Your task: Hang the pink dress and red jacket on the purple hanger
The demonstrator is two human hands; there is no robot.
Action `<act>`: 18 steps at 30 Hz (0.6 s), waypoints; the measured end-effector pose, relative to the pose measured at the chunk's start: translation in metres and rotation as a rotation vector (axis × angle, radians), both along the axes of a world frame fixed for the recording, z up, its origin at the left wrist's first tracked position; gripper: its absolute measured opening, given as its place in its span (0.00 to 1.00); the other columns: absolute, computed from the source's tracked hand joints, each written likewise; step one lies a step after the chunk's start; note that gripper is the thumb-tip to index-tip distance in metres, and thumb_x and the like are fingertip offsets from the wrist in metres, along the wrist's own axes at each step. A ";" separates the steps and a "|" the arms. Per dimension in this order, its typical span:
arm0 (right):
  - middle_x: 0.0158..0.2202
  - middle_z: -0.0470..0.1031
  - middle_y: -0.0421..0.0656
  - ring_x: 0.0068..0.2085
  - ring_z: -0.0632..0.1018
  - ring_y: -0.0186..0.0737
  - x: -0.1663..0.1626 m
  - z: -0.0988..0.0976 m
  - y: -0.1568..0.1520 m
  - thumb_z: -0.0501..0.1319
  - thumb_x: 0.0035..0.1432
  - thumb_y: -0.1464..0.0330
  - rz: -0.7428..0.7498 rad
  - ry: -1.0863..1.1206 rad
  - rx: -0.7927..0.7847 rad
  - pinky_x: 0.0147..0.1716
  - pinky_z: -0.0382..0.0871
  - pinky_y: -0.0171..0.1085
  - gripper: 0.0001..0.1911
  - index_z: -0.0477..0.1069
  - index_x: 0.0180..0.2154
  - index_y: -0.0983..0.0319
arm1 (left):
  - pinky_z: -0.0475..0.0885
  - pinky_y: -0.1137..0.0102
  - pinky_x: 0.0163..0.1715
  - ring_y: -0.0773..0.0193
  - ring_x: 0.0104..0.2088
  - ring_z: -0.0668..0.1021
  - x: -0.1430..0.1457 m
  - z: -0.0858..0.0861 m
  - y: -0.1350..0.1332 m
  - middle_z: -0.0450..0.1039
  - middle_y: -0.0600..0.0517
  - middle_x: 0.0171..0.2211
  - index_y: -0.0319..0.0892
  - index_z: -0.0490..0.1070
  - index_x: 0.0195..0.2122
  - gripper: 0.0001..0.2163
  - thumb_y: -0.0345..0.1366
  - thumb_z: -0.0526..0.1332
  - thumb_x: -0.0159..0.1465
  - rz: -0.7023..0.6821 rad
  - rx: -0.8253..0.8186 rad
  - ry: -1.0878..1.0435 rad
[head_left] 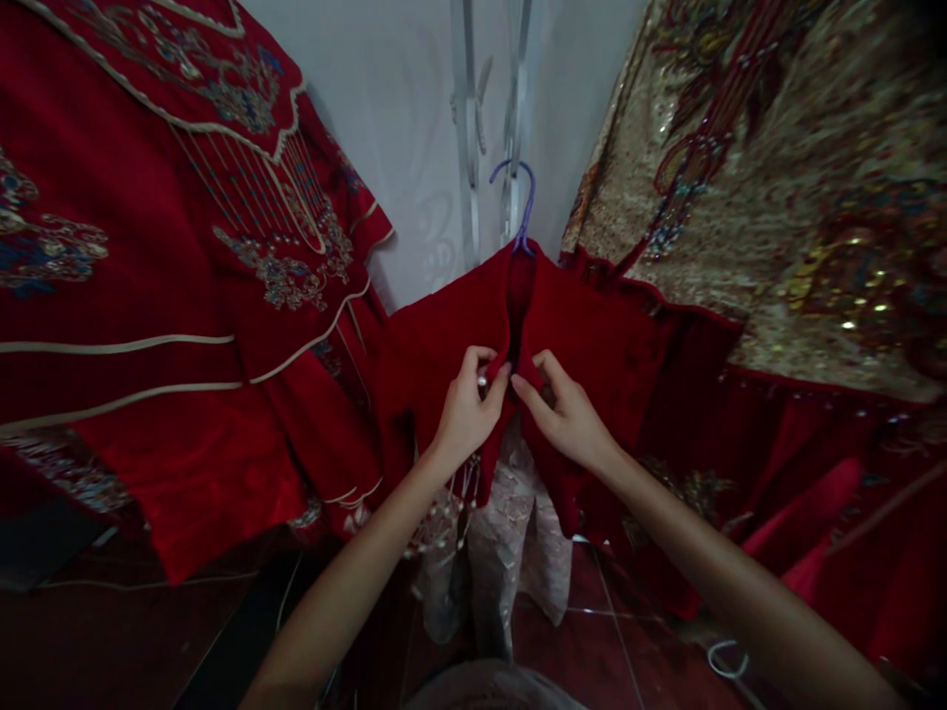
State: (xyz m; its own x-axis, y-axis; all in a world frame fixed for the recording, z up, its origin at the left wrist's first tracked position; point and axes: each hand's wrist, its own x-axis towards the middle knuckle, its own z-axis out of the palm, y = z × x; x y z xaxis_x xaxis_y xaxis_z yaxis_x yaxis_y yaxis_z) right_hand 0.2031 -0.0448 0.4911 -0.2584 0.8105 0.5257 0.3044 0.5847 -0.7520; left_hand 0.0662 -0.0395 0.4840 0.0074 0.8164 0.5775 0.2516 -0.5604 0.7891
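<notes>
A plain red velvet jacket (607,345) hangs from a purple hanger (524,202) on a metal stand in front of me. My left hand (466,409) pinches the left front edge of the jacket near the chest. My right hand (566,414) pinches the right front edge, thumb and fingers closed on the cloth. The two hands almost touch at the jacket's opening. Below the jacket hangs a pale lace garment (510,532) with beaded strands.
A red embroidered robe with cream trim (170,296) hangs close on the left. A gold sequinned garment with a red hem (776,197) hangs on the right. A white wall (400,128) and the metal stand (468,128) are behind. The floor (607,641) is dark red tile.
</notes>
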 end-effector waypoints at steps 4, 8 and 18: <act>0.36 0.66 0.40 0.32 0.72 0.36 0.005 0.002 -0.007 0.57 0.57 0.67 -0.123 0.114 0.117 0.32 0.68 0.35 0.12 0.54 0.40 0.56 | 0.69 0.68 0.40 0.63 0.37 0.74 -0.003 -0.009 0.000 0.69 0.50 0.37 0.47 0.59 0.45 0.12 0.34 0.59 0.61 -0.015 0.000 -0.003; 0.40 0.67 0.43 0.39 0.74 0.37 -0.002 -0.002 -0.004 0.56 0.56 0.71 -0.083 0.139 0.145 0.37 0.70 0.36 0.15 0.54 0.44 0.56 | 0.70 0.69 0.41 0.64 0.40 0.74 -0.002 -0.014 -0.002 0.68 0.48 0.40 0.46 0.62 0.48 0.14 0.33 0.59 0.61 -0.046 0.031 -0.024; 0.37 0.67 0.40 0.31 0.73 0.33 -0.003 -0.005 -0.010 0.60 0.57 0.65 0.098 0.116 0.110 0.22 0.65 0.30 0.17 0.56 0.46 0.57 | 0.70 0.77 0.33 0.71 0.30 0.76 -0.007 -0.009 -0.017 0.72 0.54 0.30 0.40 0.66 0.34 0.09 0.30 0.65 0.53 -0.030 -0.078 -0.390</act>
State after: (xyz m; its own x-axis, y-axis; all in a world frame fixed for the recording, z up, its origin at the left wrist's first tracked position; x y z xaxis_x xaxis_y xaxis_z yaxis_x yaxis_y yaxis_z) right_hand 0.1997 -0.0545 0.4857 -0.2664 0.7201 0.6407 0.1570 0.6882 -0.7083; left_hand 0.0596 -0.0561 0.4748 -0.1758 0.8606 0.4780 -0.0906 -0.4976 0.8627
